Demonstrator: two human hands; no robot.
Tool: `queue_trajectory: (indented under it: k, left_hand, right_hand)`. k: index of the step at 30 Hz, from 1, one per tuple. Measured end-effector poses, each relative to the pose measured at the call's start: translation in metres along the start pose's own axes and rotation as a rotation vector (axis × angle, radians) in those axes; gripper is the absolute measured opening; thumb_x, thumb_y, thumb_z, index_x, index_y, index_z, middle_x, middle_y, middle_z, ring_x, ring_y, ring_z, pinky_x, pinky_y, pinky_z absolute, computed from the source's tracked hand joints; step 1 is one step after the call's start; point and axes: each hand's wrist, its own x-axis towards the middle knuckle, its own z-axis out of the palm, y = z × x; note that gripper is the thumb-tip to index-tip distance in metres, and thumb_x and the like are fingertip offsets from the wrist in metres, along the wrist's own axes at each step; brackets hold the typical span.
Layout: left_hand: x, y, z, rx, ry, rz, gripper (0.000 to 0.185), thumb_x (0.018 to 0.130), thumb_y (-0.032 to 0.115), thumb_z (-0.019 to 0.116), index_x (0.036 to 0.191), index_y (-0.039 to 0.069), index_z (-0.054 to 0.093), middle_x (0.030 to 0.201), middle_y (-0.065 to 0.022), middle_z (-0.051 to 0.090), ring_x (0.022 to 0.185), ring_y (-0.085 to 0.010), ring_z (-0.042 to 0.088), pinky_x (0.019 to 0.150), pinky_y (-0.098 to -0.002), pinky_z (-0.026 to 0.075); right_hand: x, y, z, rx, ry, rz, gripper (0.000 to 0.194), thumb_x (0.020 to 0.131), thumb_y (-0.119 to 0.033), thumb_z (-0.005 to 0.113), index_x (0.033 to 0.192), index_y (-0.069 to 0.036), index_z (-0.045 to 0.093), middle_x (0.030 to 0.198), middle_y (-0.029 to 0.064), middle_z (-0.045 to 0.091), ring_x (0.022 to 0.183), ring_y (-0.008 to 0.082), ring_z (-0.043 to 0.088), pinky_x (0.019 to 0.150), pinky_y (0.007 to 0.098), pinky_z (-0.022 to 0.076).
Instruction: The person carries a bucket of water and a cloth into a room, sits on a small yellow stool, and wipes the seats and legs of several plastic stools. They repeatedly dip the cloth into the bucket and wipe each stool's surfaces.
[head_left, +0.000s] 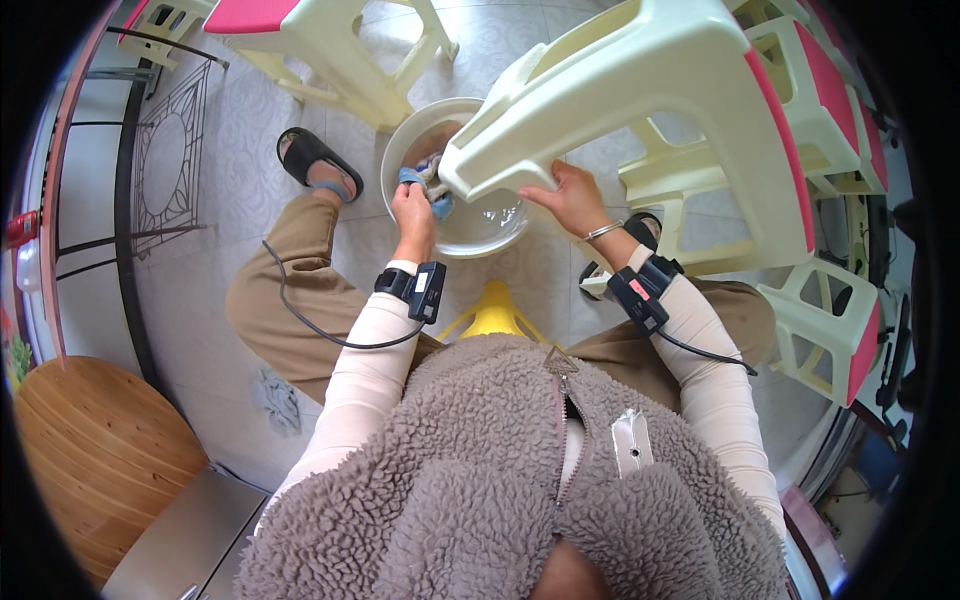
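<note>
A cream plastic stool (637, 82) with a pink seat lies tilted on its side, its legs reaching over a white basin (517, 238) of water on the floor. My right hand (576, 201) grips the edge of one of its legs, thumb on the near face. Over the basin's left side, my left hand (414, 214) pinches a wet blue and white cloth (437, 184). Part of the cloth and the basin's right rim are hidden behind the stool legs.
More cream stools stand at the upper left (330, 52), far right (806, 90) and lower right (825, 330). A wire rack (169, 150) stands left. A grey rag (276, 401) lies on the tiled floor near a round wooden board (105, 457). Beneath me shows a yellow seat (493, 311).
</note>
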Motion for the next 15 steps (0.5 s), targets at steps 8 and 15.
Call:
queue_trajectory:
  k: [8,15]
  left_hand:
    - [-0.044,0.003,0.022,0.586,-0.198,0.433,0.02,0.077,0.021,0.058,0.083,0.002,0.064,0.088,-0.0127,0.049,0.082,-0.023,0.051,0.074,-0.0318,0.043]
    - [-0.088,0.047,0.075,0.504,-0.31,0.601,0.017,0.081,0.017,0.06,0.084,0.001,0.066,0.072,-0.0049,0.055,0.063,-0.0143,0.053,0.059,-0.0258,0.044]
  right_hand:
    - [0.004,0.009,0.001,0.086,0.04,-0.002,0.04,0.073,-0.041,0.07,0.085,-0.004,0.062,0.077,0.0148,0.065,0.07,0.0296,0.063,0.064,0.0359,0.0483]
    - [0.003,0.012,0.005,0.26,-0.029,0.141,0.037,0.088,-0.037,0.049,0.09,-0.001,0.058,0.083,0.0185,0.062,0.076,0.0294,0.059,0.069,0.0353,0.0446]
